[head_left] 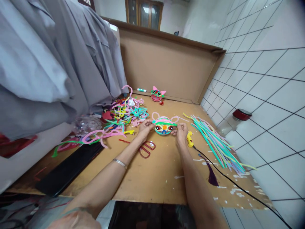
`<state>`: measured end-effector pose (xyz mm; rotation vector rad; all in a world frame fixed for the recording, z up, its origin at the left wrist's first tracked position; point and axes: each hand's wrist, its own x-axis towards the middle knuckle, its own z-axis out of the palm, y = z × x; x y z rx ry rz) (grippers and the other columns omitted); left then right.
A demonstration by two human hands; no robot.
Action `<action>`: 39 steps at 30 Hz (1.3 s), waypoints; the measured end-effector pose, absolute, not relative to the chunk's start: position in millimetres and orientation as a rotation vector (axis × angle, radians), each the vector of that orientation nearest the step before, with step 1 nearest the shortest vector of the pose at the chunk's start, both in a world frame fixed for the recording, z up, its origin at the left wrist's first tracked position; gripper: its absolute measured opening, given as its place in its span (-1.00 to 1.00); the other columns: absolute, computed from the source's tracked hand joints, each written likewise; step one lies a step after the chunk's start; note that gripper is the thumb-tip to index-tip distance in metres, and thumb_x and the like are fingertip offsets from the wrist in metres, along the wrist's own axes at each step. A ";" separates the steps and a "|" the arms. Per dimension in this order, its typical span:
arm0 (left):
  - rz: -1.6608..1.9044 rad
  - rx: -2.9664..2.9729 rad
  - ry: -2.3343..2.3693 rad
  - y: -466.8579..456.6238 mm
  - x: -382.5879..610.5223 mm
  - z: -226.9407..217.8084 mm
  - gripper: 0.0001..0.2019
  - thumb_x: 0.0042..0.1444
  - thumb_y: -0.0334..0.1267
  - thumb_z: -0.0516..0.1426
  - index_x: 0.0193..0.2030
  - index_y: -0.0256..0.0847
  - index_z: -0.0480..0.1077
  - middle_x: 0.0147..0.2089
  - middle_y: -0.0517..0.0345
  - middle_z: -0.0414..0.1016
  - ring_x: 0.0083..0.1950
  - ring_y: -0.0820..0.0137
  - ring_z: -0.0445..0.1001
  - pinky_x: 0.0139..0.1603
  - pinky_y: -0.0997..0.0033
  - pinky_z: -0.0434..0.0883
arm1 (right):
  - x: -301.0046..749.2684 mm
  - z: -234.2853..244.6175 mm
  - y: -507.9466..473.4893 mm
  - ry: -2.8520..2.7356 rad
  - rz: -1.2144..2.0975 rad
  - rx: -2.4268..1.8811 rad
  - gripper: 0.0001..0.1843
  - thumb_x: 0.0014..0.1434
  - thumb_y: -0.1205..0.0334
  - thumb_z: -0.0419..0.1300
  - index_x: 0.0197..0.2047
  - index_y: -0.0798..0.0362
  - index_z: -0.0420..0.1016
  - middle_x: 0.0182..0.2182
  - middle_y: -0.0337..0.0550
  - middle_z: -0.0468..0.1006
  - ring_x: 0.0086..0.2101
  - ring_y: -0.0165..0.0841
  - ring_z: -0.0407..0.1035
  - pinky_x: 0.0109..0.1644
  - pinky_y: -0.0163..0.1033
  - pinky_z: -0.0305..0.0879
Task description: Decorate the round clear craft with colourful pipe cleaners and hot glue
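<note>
Between my hands sits a colorful animal head (163, 129) made of fuzzy pipe cleaners, with big round eyes, an orange nose and two pink loop ears. A green pipe cleaner (164, 123) runs across its forehead. My left hand (145, 128) is closed at the head's left edge, fingertips gripping its side. On the other side my right hand (181, 131) pinches the right end of the green strip; some of its fingers are hidden. Just right of that hand lies a yellow hot-melt glue gun (190, 140) with a black cord. Red-handled scissors (147, 149) rest beside my left forearm.
Loose pipe cleaners (128, 111) are heaped at left, near a black tray-like slab (71, 168). Straight pipe cleaners (214, 143) lie at right, with a purple tassel (212, 175) and a red-lidded jar (234, 121). A finished-looking pink-eared head (157, 94) stands by the cardboard wall (164, 60).
</note>
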<state>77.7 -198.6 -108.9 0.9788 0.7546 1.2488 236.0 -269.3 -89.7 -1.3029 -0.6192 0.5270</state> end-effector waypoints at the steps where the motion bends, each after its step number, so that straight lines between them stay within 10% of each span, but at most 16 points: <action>1: 1.250 0.980 0.755 -198.6 77.7 -108.7 -0.63 -0.44 -0.22 0.36 -0.43 -0.22 0.36 -0.51 0.27 0.42 -0.50 0.54 0.31 -0.44 0.52 0.23 | 235.8 -89.4 -269.3 -0.616 0.526 -1.297 -0.92 0.04 0.29 0.05 -0.41 -0.03 0.16 -0.69 -0.47 0.46 -0.77 -0.49 0.30 -0.71 -0.47 0.06; 22: 1.212 0.994 0.844 -188.9 79.1 -103.4 -0.61 -0.40 -0.23 0.35 -0.37 -0.20 0.34 -0.43 0.29 0.42 -0.44 0.54 0.37 -0.41 0.56 0.29 | 250.1 -92.1 -268.7 -0.781 0.712 -1.035 -0.64 -0.17 0.00 0.36 -0.37 0.04 0.42 -0.63 -0.39 0.39 -0.60 -0.51 0.19 -0.46 -0.35 0.15; 39: 1.138 1.131 0.820 -189.5 80.4 -95.1 -0.67 -0.35 -0.26 0.30 -0.36 -0.21 0.39 -0.46 0.29 0.40 -0.48 0.56 0.31 -0.48 0.59 0.21 | 254.7 -121.7 -256.6 -0.942 0.285 -1.327 -0.70 0.06 0.00 0.12 -0.32 0.05 0.50 -0.41 -0.14 0.57 -0.42 -0.31 0.39 -0.32 -0.24 0.31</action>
